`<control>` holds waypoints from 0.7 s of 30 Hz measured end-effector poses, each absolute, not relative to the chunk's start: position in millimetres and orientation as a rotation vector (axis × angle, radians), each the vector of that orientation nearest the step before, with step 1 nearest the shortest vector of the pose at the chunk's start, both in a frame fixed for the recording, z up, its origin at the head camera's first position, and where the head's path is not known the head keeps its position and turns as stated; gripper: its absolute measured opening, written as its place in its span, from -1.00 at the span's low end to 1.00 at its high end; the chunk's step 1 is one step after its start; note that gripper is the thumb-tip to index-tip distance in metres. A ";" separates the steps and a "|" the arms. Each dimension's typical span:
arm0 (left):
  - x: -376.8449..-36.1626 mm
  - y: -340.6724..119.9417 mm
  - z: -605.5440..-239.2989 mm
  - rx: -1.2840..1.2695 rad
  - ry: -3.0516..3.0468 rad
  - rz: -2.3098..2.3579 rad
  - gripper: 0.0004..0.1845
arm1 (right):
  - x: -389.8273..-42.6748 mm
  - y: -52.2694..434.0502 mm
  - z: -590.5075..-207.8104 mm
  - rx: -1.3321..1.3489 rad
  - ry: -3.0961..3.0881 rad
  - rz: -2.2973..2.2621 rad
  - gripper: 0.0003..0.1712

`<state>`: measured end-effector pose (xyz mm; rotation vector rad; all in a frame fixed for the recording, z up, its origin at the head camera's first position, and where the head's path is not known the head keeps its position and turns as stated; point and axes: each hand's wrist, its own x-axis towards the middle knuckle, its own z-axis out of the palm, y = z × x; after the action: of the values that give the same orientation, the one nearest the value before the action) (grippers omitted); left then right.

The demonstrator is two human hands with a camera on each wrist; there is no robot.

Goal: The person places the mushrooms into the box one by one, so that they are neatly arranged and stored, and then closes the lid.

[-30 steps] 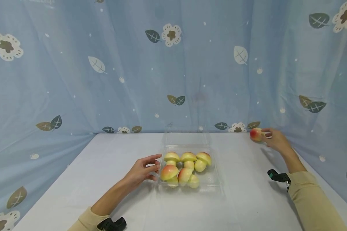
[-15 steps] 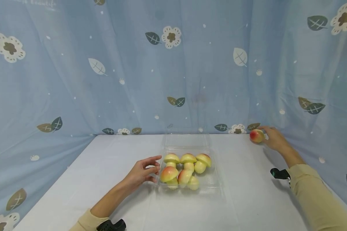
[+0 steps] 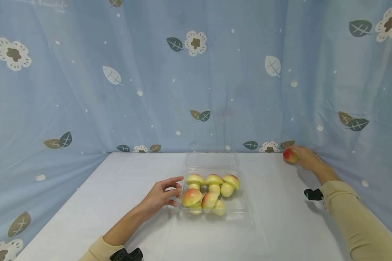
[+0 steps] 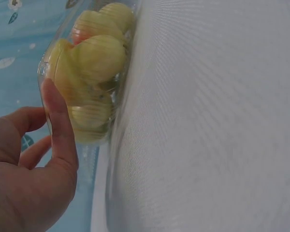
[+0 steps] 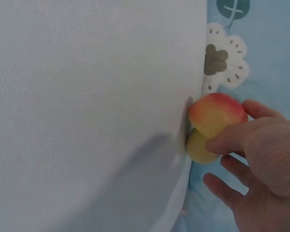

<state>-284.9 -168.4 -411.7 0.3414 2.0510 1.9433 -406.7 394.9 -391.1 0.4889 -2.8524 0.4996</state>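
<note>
R hand [image 3: 308, 159]: far right rear of table [image 3: 124, 188], at curtain [image 3: 85, 90] edge; thumb and fingers closing round single mushroom [image 3: 290, 155], which sits on table just left of palm. Stem-to-cap axis roughly upright; cap red-yellow, stem pale yellow.
L hand [image 3: 160, 195]: relaxed, fingertips touching left wall of clear box [image 3: 245, 206]; holds nothing.
Box: centre of table, lid back, six like mushrooms [image 3: 209, 190], well apart from R hand.
</note>
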 end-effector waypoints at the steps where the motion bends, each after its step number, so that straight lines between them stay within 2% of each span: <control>1: -285.0 -168.2 -411.3 0.341 2.051 1.945 -0.33 | -407.0 396.0 -391.5 0.490 -2.850 0.504 -0.38; 11: -282.8 -168.4 -412.8 0.359 2.033 1.954 -0.32 | -400.6 393.5 -386.9 0.458 -2.855 0.557 -0.36; 21: -282.4 -167.8 -415.1 0.352 2.046 1.959 -0.32 | -405.7 397.4 -385.9 0.424 -2.903 0.490 -0.43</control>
<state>-282.4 -167.8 -415.1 0.3515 2.0463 1.9589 -405.7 397.4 -385.9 0.4236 -2.9025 0.4896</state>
